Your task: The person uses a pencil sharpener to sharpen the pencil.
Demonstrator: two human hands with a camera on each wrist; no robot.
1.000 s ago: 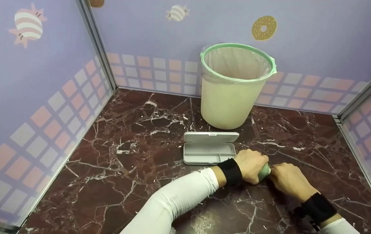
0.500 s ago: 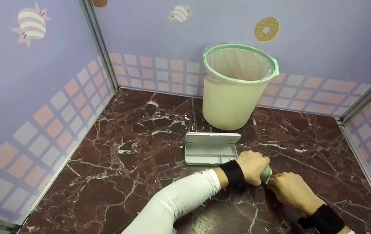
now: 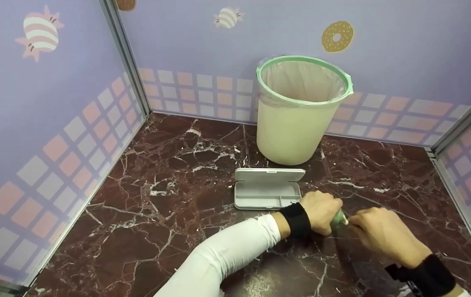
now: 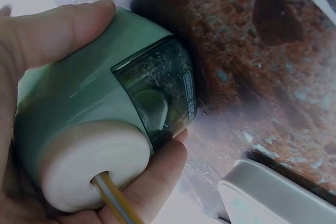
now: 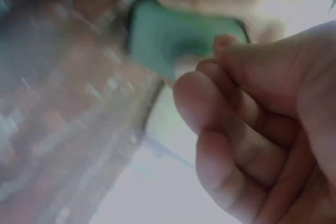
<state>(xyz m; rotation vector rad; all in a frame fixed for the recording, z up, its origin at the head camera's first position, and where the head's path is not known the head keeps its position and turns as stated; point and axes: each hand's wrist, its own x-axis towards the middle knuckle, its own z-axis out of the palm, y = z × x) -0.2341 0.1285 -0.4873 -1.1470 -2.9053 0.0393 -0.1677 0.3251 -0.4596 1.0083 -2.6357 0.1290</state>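
A rounded green pencil sharpener (image 4: 79, 98) with a pale round face and a dark see-through shavings window is gripped by my left hand (image 3: 320, 212). Shavings show behind the window. A yellow-and-grey striped pencil (image 4: 118, 200) sticks into the hole in the pale face. My right hand (image 3: 384, 231) is just right of the sharpener, fingers curled, thumb against the index finger at the pencil's outer end; the fingers hide that end in the right wrist view. Left of my hands lies an open grey pencil case (image 3: 260, 202) with divided compartments, its lid raised.
A cream bin (image 3: 293, 128) with a green rim and a clear liner stands behind the pencil case, near the back wall. The dark red marble-look tabletop (image 3: 169, 231) is bounded by patterned panels (image 3: 74, 136) at the left, back and right.
My right hand has shifted rightward and its wrist has turned, widening the gap to the sharpener. The left hand keeps its grip on the sharpener, nearly still.
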